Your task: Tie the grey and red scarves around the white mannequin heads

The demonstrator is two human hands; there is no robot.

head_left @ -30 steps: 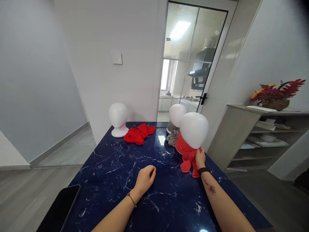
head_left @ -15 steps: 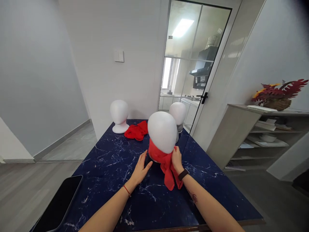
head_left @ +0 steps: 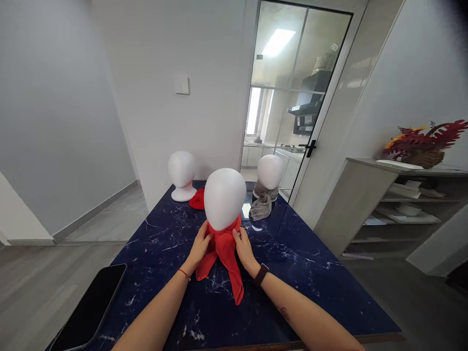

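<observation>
A white foam mannequin head (head_left: 224,197) stands in the middle of the table, tilted slightly. Around its neck is a red scarf (head_left: 225,248), tied in front, with two tails hanging onto the tabletop. My left hand (head_left: 199,244) is closed on the scarf at the left side of the neck. On the other side, my right hand (head_left: 244,249) grips the scarf with the thumb in front. The base of this head is hidden by the cloth and hands.
Behind stand a bare mannequin head (head_left: 182,170) beside another red cloth (head_left: 197,199), and a head (head_left: 270,171) wearing a grey scarf (head_left: 261,207). A black phone (head_left: 89,307) lies at the left edge of the dark blue marbled table (head_left: 153,253). A shelf unit (head_left: 343,204) is right.
The middle head has shifted left and turned, so the scarf's tails now face me. My left hand has come onto the scarf; my right hand has moved left with it.
</observation>
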